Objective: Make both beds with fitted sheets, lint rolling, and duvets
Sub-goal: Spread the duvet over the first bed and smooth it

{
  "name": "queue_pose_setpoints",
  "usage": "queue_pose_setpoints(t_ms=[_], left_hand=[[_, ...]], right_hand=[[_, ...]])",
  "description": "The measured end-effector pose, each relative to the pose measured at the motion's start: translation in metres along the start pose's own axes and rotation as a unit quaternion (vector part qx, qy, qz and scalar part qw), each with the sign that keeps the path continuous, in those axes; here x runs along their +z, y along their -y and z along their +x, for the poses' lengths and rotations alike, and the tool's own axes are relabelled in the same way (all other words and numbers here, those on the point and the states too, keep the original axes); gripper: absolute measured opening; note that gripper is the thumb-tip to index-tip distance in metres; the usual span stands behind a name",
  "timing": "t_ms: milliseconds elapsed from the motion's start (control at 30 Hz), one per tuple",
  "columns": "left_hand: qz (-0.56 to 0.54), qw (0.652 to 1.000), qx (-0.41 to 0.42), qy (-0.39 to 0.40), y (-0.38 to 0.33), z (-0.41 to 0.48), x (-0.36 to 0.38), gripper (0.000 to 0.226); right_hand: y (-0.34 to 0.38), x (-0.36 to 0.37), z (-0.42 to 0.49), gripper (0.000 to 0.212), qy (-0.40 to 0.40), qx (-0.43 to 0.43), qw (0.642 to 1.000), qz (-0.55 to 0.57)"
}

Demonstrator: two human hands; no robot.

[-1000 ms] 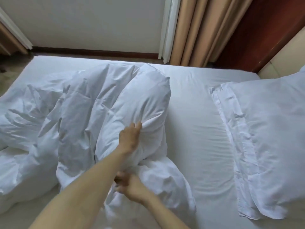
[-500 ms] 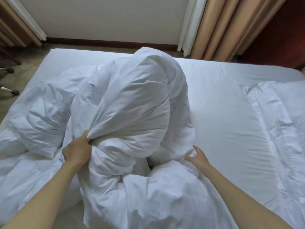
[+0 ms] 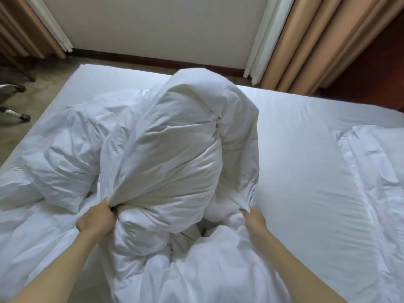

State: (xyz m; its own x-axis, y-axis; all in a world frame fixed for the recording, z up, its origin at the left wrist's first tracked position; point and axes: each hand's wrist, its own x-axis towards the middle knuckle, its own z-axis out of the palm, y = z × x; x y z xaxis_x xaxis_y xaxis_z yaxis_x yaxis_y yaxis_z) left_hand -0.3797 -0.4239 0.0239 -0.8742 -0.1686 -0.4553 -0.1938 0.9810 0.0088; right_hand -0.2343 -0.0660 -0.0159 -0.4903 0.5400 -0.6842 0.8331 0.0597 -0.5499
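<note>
- Bed surface: white fitted sheet (image 3: 295, 176), smooth, centre-right of frame.
- Left hand (image 3: 96, 217), lower left-centre, fist gripping a duvet (image 3: 175, 149) fold; right hand (image 3: 254, 221), lower centre-right, pinching another.
- Duvet bunched, heaped centre-left on the sheet.
- Pillow (image 3: 376, 176) at right edge.
- Far: beige curtains (image 3: 306, 40) upper right, pale wall (image 3: 164, 25) top centre.

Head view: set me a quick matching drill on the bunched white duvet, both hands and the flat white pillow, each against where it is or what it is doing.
Things:
1. bunched white duvet
2. left hand
3. right hand
4. flat white pillow

Places or states:
A. lies flat at the view's right edge
B. grips a fold on the heap's left side
C. stands heaped up mid-view
D. pinches cloth on the heap's right side

Pairs: 1-C, 2-B, 3-D, 4-A.
</note>
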Motion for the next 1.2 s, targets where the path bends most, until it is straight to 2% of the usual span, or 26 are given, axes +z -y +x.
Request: queue_pose_setpoints(t_ms=[100, 200, 267, 367, 433, 500, 567, 600, 633, 667, 700, 733, 767, 800, 833, 867, 900, 933, 967, 1033, 1100, 1167, 1200], left_hand=[[-0.007, 1.000, -0.012, 0.009, 0.006, -0.014, -0.017, 0.037], [-0.055, 0.998, -0.032, 0.006, 0.010, -0.031, -0.043, 0.037], [-0.099, 0.994, -0.050, 0.007, 0.014, -0.041, -0.070, 0.041], [-0.178, 0.980, -0.084, -0.027, 0.030, -0.048, -0.109, 0.041], [-0.240, 0.962, -0.114, -0.054, 0.043, -0.053, -0.130, 0.038], [-0.309, 0.930, -0.171, -0.097, 0.048, -0.063, -0.146, 0.035], [-0.362, 0.879, -0.232, -0.206, 0.035, -0.079, -0.157, 0.032], [-0.377, 0.852, -0.219, -0.290, 0.021, -0.090, -0.159, 0.033], [-0.379, 0.828, -0.157, -0.382, 0.001, -0.103, -0.158, 0.034], [-0.362, 0.812, -0.063, -0.454, -0.022, -0.118, -0.154, 0.038], [-0.337, 0.804, 0.047, -0.487, -0.047, -0.131, -0.144, 0.042], [-0.296, 0.816, 0.151, -0.473, -0.067, -0.140, -0.133, 0.043], [-0.226, 0.846, 0.239, -0.419, -0.084, -0.141, -0.119, 0.043], [-0.143, 0.885, 0.289, -0.336, -0.093, -0.138, -0.105, 0.046], [-0.101, 0.918, 0.289, -0.253, -0.095, -0.130, -0.091, 0.053], [-0.099, 0.958, 0.227, -0.142, -0.091, -0.118, -0.078, 0.060], [-0.110, 0.983, 0.140, -0.041, -0.082, -0.109, -0.069, 0.064], [-0.116, 0.991, 0.066, 0.029, -0.071, -0.099, -0.059, 0.066], [-0.107, 0.993, 0.025, 0.046, -0.061, -0.092, -0.050, 0.067], [-0.053, 0.997, 0.029, 0.037, -0.044, -0.086, -0.039, 0.063], [0.009, 0.997, 0.072, -0.021, -0.044, -0.092, -0.029, 0.053], [0.045, 0.984, 0.163, -0.058, -0.058, -0.106, -0.013, 0.053], [0.062, 0.972, 0.224, -0.035, -0.068, -0.117, -0.010, 0.060]], right_hand=[[0.088, -0.060, -0.009, 0.019, -0.064, -0.059, 0.984, 0.154], [0.184, -0.114, -0.036, 0.021, -0.074, -0.146, 0.935, 0.314], [0.237, -0.140, -0.064, 0.020, -0.053, -0.195, 0.903, 0.379], [0.315, -0.173, -0.105, 0.022, -0.001, -0.275, 0.868, 0.413], [0.364, -0.193, -0.135, 0.021, 0.002, -0.326, 0.857, 0.399], [0.406, -0.206, -0.163, 0.027, 0.023, -0.375, 0.842, 0.386], [0.434, -0.204, -0.181, 0.031, 0.043, -0.425, 0.829, 0.361], [0.442, -0.198, -0.185, 0.030, 0.047, -0.446, 0.827, 0.339], [0.447, -0.189, -0.187, 0.027, 0.048, -0.456, 0.832, 0.312], [0.448, -0.178, -0.182, 0.022, 0.049, -0.457, 0.842, 0.283], [0.445, -0.165, -0.172, 0.025, 0.057, -0.452, 0.854, 0.252], [0.438, -0.153, -0.155, 0.037, 0.062, -0.448, 0.871, 0.193], [0.424, -0.140, -0.137, 0.049, 0.062, -0.440, 0.892, 0.089], [0.406, -0.129, -0.117, 0.058, 0.036, -0.419, 0.906, -0.049], [0.384, -0.119, -0.095, 0.064, -0.004, -0.389, 0.902, -0.190], [0.359, -0.113, -0.078, 0.068, -0.037, -0.338, 0.894, -0.291], [0.330, -0.108, -0.066, 0.070, -0.048, -0.282, 0.889, -0.359], [0.299, -0.103, -0.054, 0.072, -0.041, -0.235, 0.887, -0.395], [0.268, -0.099, -0.046, 0.072, -0.024, -0.206, 0.887, -0.412], [0.212, -0.092, -0.032, 0.067, 0.008, -0.174, 0.886, -0.429], [0.175, -0.083, -0.032, 0.062, 0.034, -0.165, 0.889, -0.426], [0.155, -0.066, -0.042, 0.053, 0.061, -0.196, 0.900, -0.384], [0.148, -0.057, -0.050, 0.049, 0.071, -0.223, 0.902, -0.363]])
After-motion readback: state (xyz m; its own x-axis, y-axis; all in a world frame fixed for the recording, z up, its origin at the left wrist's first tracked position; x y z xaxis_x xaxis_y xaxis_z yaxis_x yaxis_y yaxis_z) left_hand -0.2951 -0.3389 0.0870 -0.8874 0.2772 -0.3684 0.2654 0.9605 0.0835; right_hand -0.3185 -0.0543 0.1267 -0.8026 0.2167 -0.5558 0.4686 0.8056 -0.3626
